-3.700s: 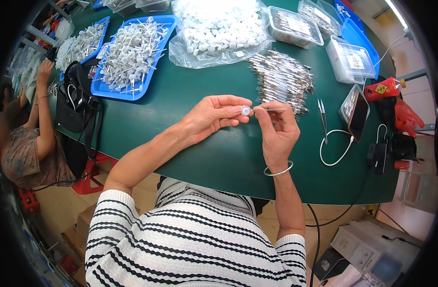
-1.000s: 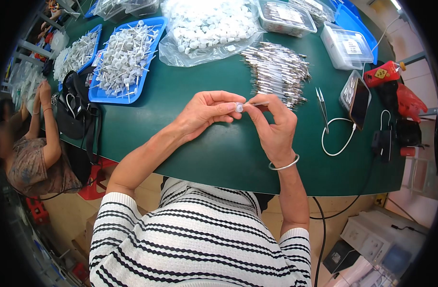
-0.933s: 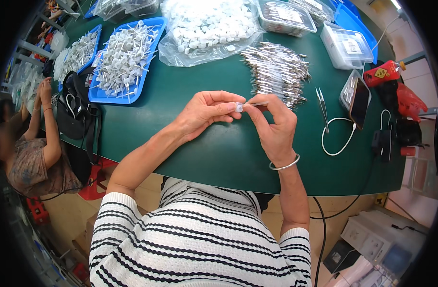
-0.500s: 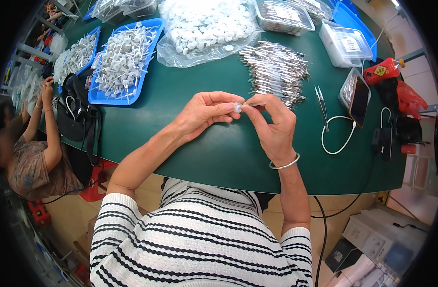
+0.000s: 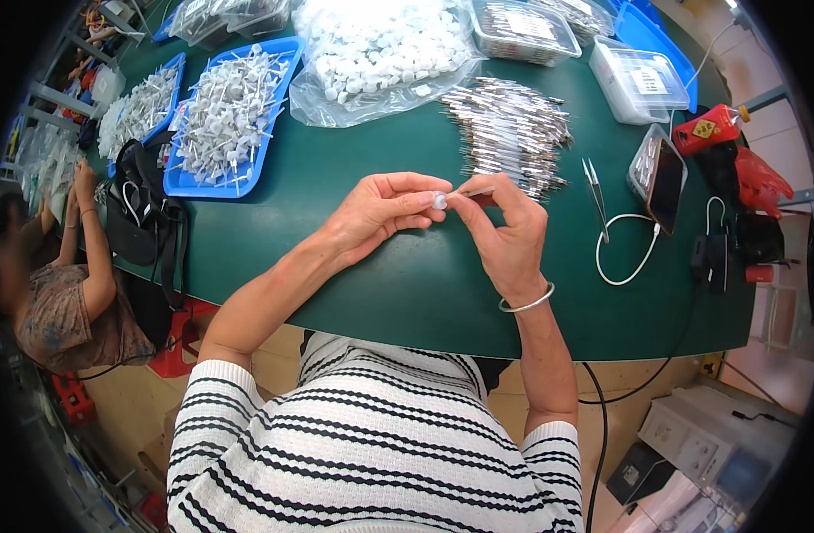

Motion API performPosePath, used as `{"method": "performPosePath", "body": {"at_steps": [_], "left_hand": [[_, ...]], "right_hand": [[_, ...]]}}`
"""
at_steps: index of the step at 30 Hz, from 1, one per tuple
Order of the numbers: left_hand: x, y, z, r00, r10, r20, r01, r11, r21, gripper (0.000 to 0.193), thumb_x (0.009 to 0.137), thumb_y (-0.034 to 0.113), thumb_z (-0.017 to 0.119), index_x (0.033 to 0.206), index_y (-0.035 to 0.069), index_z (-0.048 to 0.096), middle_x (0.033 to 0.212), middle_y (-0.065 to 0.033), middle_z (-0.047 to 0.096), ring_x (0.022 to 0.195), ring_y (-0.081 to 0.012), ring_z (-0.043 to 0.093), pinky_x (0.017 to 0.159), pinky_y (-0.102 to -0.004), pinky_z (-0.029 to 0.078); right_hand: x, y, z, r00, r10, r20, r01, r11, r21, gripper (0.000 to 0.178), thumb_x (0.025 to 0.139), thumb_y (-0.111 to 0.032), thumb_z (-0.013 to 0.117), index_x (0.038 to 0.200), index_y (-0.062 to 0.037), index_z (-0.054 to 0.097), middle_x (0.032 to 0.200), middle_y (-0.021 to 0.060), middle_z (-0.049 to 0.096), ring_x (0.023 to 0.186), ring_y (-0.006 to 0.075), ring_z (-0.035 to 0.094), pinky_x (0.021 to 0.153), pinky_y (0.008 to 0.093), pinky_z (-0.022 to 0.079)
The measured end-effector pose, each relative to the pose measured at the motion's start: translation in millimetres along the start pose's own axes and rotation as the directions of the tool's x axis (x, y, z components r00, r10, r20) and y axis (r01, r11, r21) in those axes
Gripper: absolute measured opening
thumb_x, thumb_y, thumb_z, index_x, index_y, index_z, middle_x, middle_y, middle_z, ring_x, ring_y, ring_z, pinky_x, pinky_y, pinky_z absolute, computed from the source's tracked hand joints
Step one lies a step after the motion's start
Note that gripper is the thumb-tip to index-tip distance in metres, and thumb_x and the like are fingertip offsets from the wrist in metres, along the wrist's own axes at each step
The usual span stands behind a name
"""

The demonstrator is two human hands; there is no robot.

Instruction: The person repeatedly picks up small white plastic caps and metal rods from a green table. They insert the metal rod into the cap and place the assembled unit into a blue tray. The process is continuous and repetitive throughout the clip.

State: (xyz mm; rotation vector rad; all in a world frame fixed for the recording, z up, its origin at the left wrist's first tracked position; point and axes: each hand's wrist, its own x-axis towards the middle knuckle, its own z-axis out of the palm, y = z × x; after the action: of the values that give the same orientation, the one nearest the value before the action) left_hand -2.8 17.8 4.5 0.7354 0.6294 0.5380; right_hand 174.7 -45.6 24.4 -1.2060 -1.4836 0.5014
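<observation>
Between the thumb and fingers of my left hand (image 5: 385, 209) is a small white plastic cap (image 5: 440, 201). My right hand (image 5: 506, 233) pinches a thin metal pin (image 5: 474, 192), its end against the cap; whether it sits inside cannot be made out. Both hands meet above the green table. Just beyond my right hand lies a heap of slim metal pins (image 5: 512, 133). Farther back, a clear plastic bag (image 5: 314, 105) holds many loose white caps. To the left, a blue tray (image 5: 261, 169) is piled with white caps fitted on thin stems.
Right of the pins lie tweezers (image 5: 595, 200), a white cable (image 5: 622, 282) and a phone (image 5: 666, 191) leaning on a clear box. Lidded plastic boxes (image 5: 638, 84) stand at the back. A black bag (image 5: 133, 213) lies at the left edge, near another person (image 5: 74, 306).
My hands stay joined at the cap and have barely moved. At the left, the other person's raised hands have come down a little.
</observation>
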Motion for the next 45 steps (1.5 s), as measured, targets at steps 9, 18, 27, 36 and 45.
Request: {"method": "performPosePath", "body": {"at_steps": [9, 18, 27, 36, 45], "left_hand": [[-0.1, -1.2, 1.0, 1.000, 0.006, -0.007, -0.006, 1.000, 0.027, 0.027, 0.090, 0.008, 0.060, 0.114, -0.005, 0.059, 0.099, -0.0106, 0.066, 0.087, -0.0145, 0.065, 0.077, -0.0219, 0.056], [0.3, -0.3, -0.3, 1.000, 0.002, 0.001, -0.002, 1.000, 0.013, 0.029, 0.090, 0.010, 0.061, 0.115, -0.004, 0.059, 0.099, -0.0099, 0.066, 0.088, -0.0143, 0.065, 0.077, -0.0224, 0.056], [-0.1, -2.0, -1.4, 1.000, -0.006, -0.014, 0.006, 1.000, 0.004, 0.029, 0.090, 0.010, 0.060, 0.116, -0.003, 0.059, 0.100, -0.0096, 0.066, 0.088, -0.0145, 0.066, 0.077, -0.0223, 0.056], [0.5, -1.8, 0.5, 1.000, -0.017, -0.015, 0.017, 1.000, 0.012, 0.026, 0.091, 0.010, 0.060, 0.113, -0.003, 0.060, 0.099, -0.0095, 0.066, 0.089, -0.0144, 0.065, 0.077, -0.0215, 0.055], [0.1, -1.5, 0.1, 1.000, -0.022, -0.004, 0.022, 1.000, 0.015, 0.026, 0.091, 0.011, 0.059, 0.112, -0.004, 0.060, 0.100, -0.0093, 0.066, 0.089, -0.0137, 0.065, 0.076, -0.0206, 0.055]], "right_hand": [[-0.7, 1.9, -0.9, 1.000, 0.013, 0.021, -0.014, 1.000, 0.017, 0.013, 0.077, -0.002, 0.072, 0.080, -0.0013, 0.060, 0.073, 0.0063, 0.062, 0.062, 0.0165, 0.062, 0.056, 0.0263, 0.049], [0.2, -1.5, -0.9, 0.990, 0.136, 0.028, -0.139, 0.985, 0.107, 0.011, 0.079, -0.003, 0.071, 0.082, -0.0013, 0.060, 0.073, 0.0058, 0.063, 0.063, 0.0136, 0.063, 0.058, 0.0251, 0.049], [0.3, -3.3, 2.0, 0.993, 0.120, 0.021, -0.121, 0.990, 0.073, 0.012, 0.079, -0.005, 0.071, 0.082, -0.0019, 0.060, 0.068, 0.0059, 0.062, 0.059, 0.0136, 0.061, 0.056, 0.0247, 0.048], [-0.8, 0.9, 1.1, 0.984, 0.174, 0.034, -0.177, 0.976, 0.126, 0.012, 0.081, -0.006, 0.070, 0.084, -0.0019, 0.059, 0.069, 0.0062, 0.064, 0.063, 0.0141, 0.065, 0.059, 0.0248, 0.051], [-2.3, 2.3, 2.5, 0.993, 0.115, 0.023, -0.117, 0.985, 0.130, 0.011, 0.082, -0.005, 0.069, 0.086, -0.0021, 0.059, 0.071, 0.0058, 0.065, 0.064, 0.0144, 0.066, 0.060, 0.0252, 0.051]]}}
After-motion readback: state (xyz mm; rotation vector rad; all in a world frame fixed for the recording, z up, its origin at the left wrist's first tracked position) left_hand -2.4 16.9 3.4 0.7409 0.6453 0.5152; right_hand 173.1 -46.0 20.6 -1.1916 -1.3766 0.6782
